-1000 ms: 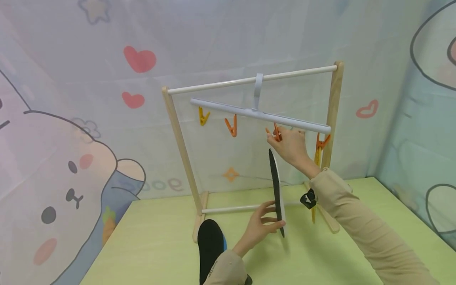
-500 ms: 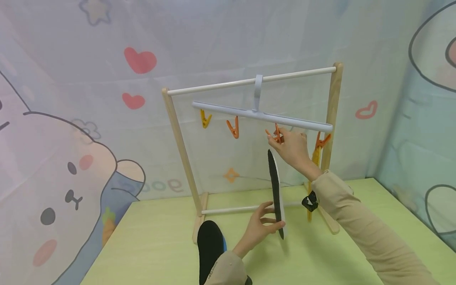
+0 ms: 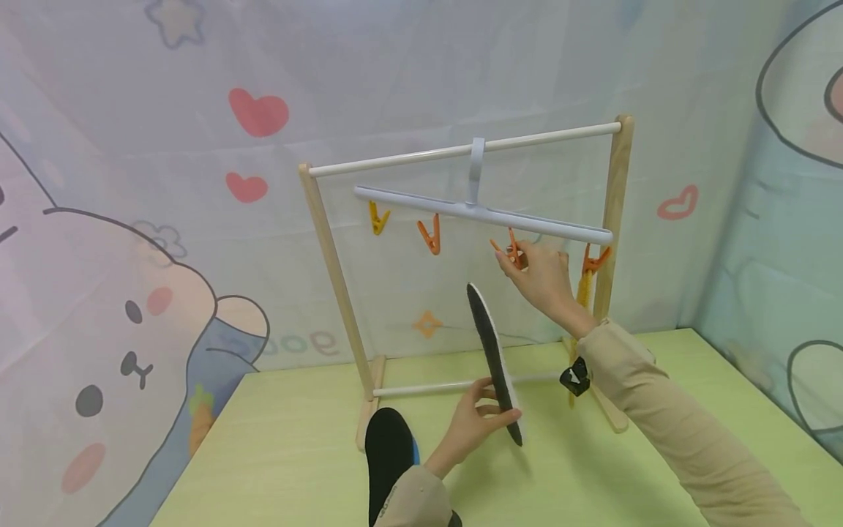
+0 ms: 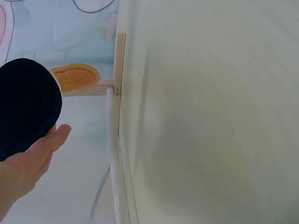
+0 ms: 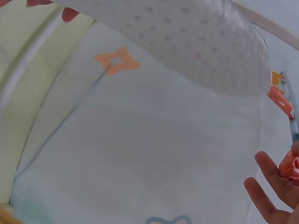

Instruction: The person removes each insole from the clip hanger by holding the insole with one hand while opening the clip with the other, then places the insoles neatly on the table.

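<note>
In the head view my left hand [image 3: 469,428] grips the lower end of an insole [image 3: 492,355], which stands nearly upright and leans left at its top. Its face is black; the right wrist view shows a white dotted underside [image 5: 187,44]. My right hand [image 3: 541,274] pinches an orange clothespin [image 3: 513,254] under the pale hanger [image 3: 527,222]. The insole's top is apart from that clothespin, below and left of it. A second black insole [image 3: 388,461] lies on the table, partly covered by my left sleeve.
The hanger hooks on a wooden rack's white top bar [image 3: 421,155]. A yellow clothespin [image 3: 377,218] and an orange one [image 3: 431,235] hang on the left. At the far right another orange clothespin [image 3: 595,259] holds a yellow insole [image 3: 585,289], partly behind my right arm.
The held insole's top has swung left, away from the right hand, and my left hand has shifted slightly left. My right hand stays at the orange clothespin.
</note>
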The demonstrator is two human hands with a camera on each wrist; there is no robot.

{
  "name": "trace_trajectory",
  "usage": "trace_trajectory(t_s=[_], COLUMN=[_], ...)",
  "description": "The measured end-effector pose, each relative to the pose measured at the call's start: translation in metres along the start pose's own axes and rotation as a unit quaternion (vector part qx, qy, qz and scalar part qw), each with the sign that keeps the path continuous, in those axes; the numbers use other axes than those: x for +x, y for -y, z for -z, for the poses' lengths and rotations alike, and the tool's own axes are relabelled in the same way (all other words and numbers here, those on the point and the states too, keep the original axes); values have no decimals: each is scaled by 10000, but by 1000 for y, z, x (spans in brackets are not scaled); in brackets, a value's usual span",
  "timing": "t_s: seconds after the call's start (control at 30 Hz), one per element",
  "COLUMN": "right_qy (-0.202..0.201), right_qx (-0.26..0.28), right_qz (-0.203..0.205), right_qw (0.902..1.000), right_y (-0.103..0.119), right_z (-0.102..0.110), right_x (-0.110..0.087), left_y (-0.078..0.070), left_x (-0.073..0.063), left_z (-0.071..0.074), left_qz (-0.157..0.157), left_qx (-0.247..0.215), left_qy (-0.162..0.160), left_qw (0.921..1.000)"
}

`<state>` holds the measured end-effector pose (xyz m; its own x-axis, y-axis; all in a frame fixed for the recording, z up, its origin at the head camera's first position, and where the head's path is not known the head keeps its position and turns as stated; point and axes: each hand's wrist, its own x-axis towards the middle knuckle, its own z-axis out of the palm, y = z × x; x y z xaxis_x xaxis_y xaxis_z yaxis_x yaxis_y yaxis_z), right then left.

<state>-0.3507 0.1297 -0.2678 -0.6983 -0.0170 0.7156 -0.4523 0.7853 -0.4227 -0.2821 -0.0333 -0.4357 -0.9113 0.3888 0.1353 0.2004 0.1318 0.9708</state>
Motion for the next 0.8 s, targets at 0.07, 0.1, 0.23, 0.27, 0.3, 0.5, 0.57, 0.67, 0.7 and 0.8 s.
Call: trace_trajectory(t_s=[0.07, 0.1, 0.23, 0.27, 0.3, 0.5, 0.57, 0.67, 0.7, 0.8], right_qy=[48, 64, 91, 86, 75, 14, 18, 57, 78, 143], right_qx=[87, 114, 205, 215, 225, 353, 397, 489, 518, 598], right_qz=[-13, -15, -14, -7, 5, 56, 52, 61, 67, 43], right_qw=[9999, 9999, 9997, 9997, 9997, 9994, 9992, 9988, 9986, 9981], right_y=[0, -1, -2, -3, -3, -8, -10, -12, -13, -14], right_z=[0, 0, 0, 0, 0, -2, -3, -4, -5, -5], right_x=[-1, -2, -4, -4, -5, -6, -7, -9, -10, -11], left_y=[1, 1, 1, 1, 0, -16, -21, -18, -16, -5], left_x=[0, 0, -1, -1, -1, -8, -11, -11, -10, -7], left_z=[0, 0, 0, 0, 1, 3, 4, 6, 6, 8], left_qz=[-5, -12, -32, -21, -6, 19, 3, 40, 50, 108], left_qx=[54, 70, 88, 52, 22, -135, -143, -177, -174, -134], left_qy=[-30, -43, -94, -104, -118, -232, -282, -340, -358, -415], left_qw=[10000, 10000, 9999, 9999, 9999, 9996, 9995, 9993, 9992, 9990])
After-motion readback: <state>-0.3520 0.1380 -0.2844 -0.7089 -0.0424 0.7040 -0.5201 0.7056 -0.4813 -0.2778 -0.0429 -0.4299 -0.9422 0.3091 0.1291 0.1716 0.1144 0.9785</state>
